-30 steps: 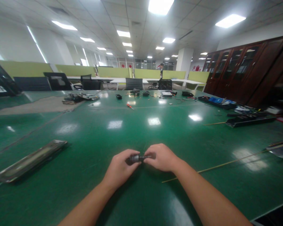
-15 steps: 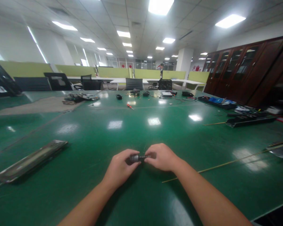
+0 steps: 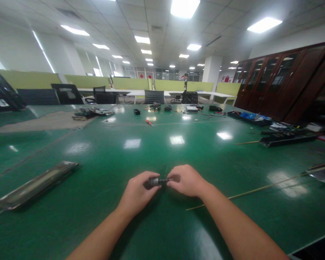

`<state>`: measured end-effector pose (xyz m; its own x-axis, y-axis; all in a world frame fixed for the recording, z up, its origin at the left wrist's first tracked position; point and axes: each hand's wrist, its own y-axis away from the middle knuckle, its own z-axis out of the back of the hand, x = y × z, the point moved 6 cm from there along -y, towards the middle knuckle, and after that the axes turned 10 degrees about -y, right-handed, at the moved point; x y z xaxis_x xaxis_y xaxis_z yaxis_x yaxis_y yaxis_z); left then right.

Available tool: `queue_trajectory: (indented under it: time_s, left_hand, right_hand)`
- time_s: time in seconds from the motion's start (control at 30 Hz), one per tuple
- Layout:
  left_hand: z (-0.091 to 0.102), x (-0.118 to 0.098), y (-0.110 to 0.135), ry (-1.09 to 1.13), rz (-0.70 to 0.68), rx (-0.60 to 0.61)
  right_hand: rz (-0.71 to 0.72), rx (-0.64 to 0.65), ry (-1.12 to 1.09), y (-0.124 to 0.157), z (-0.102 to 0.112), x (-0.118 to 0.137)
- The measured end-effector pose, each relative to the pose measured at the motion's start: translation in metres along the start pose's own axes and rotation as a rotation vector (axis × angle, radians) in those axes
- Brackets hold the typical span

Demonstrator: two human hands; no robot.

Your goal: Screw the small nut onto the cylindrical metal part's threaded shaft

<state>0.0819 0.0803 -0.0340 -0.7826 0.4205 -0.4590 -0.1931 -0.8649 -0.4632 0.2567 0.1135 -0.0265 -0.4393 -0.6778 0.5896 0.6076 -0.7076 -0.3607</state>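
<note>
My left hand (image 3: 137,191) pinches a small dark grey cylindrical part (image 3: 154,182) between thumb and fingers, low over the green table (image 3: 119,224). A narrower dark rod (image 3: 164,180) sticks out of the cylinder to the right, and the fingertips of my right hand (image 3: 186,180) are closed on its far end. I cannot make out whether rod and cylinder are one piece. Beneath my right forearm passes a long thin brass-coloured rod (image 3: 249,190), lying slantwise on the table.
At left lies a long flat metal-edged panel (image 3: 38,186). Farther back are a red screwdriver (image 3: 149,122), small black trays (image 3: 137,112) and a heap of parts (image 3: 89,112). On the right sit a black channel-shaped piece (image 3: 287,139) and a tray with blue items (image 3: 249,117). A person (image 3: 185,81) stands far off.
Both hands stay almost in place. The right fingertips have shifted very slightly right along the rod, showing a little more of it.
</note>
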Motion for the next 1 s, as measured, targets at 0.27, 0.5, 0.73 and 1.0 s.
queue_trajectory:
  time_s: [0.27,0.5,0.73,1.0]
  left_hand:
    - [-0.0003,0.0024,-0.0003,-0.010,-0.001,-0.011]
    - [0.0016,0.0043,0.0000,-0.009,0.006,-0.021]
    - [0.0033,0.0015,-0.0018,-0.021,0.004,-0.031]
    - [0.0057,0.0010,-0.0018,-0.019,0.003,-0.042]
  right_hand:
    - [-0.004,-0.011,-0.005,0.0010,0.0022,-0.0003]
    - [-0.004,-0.025,0.004,0.0010,0.0055,-0.0015]
    - [-0.022,-0.013,0.005,0.0013,0.0070,-0.0026]
    - [-0.055,-0.005,0.009,0.0006,0.0077,-0.0057]
